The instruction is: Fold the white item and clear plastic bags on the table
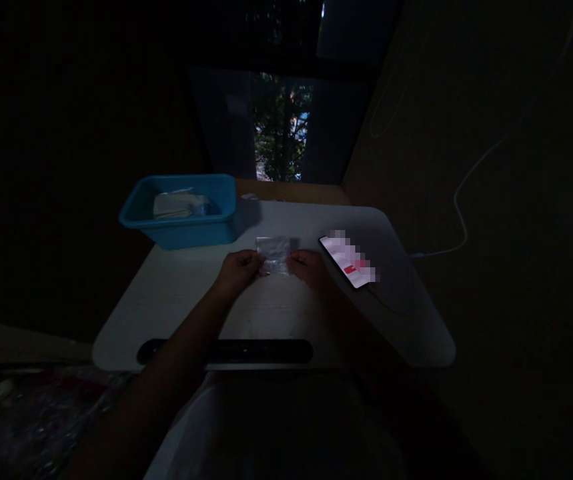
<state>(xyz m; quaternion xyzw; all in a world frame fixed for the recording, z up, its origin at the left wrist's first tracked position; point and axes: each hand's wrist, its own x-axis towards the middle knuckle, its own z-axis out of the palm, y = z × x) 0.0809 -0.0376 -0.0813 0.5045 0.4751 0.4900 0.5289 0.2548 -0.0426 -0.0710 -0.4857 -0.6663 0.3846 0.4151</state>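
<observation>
The scene is very dark. Both my hands rest on a small white table (176,293) and hold a small clear plastic bag (273,252) between them. My left hand (239,268) pinches the bag's left edge with closed fingers. On the other side, my right hand (307,267) pinches its right edge. The bag looks flat; I cannot make out what is in it.
A blue plastic tub (181,210) with pale packets inside stands at the table's back left. A lit phone (350,260) lies to the right of my hands. A dark slot (226,351) runs along the front edge. A white cable (459,213) hangs on the right wall.
</observation>
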